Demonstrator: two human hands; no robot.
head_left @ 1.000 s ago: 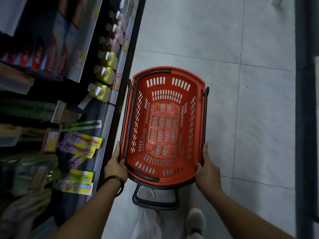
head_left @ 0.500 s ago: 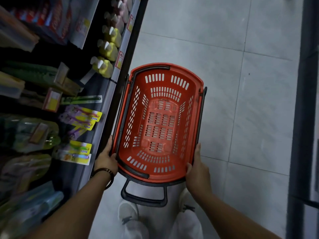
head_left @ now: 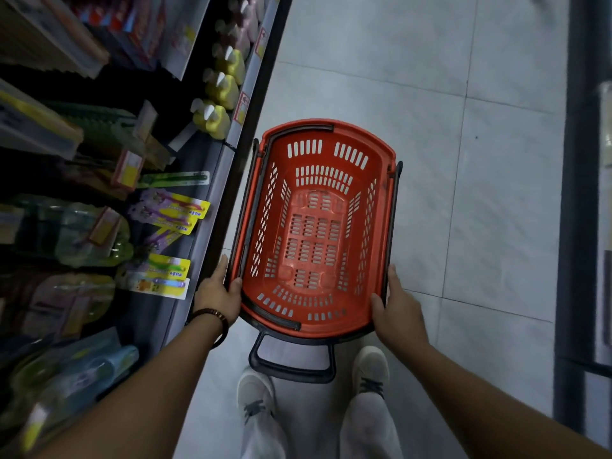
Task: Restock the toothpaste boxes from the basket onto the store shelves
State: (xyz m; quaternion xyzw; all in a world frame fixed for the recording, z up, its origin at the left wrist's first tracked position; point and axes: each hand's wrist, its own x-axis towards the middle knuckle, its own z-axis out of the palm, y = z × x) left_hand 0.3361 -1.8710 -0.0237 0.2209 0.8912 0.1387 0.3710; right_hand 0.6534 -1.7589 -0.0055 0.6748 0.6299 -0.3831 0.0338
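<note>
Plainly, the shelves [head_left: 212, 226] are running down the left, their grey front lip lying just beside the basket [head_left: 324, 160]. Red boxes [head_left: 132, 24] are sitting on an upper tier. They are too blurred to read, though they are looking like the toothpaste stock. Toothbrush packs [head_left: 172, 210] and yellow bottles [head_left: 215, 119] are filling the tier below.

The left hand [head_left: 217, 293] is clasping the basket at its near left corner, with the thumb hooking over the rim and the fingers lying down the outside. The basket is being held off the floor, and nothing is showing on its slotted bottom, so no toothpaste boxes are waiting in it. The right hand [head_left: 397, 309] is clasping the near right corner the same way.

Judging by that, the restocking is looking done and the person is carrying an empty basket along the aisle. The next move is probably calling for setting it down or walking it off, while minding the black pull handle [head_left: 291, 369] dangling over the shoes [head_left: 255, 395].

The tiled floor [head_left: 430, 94] is lying open to the right, as far as a dark upright fixture [head_left: 576, 193].
</note>
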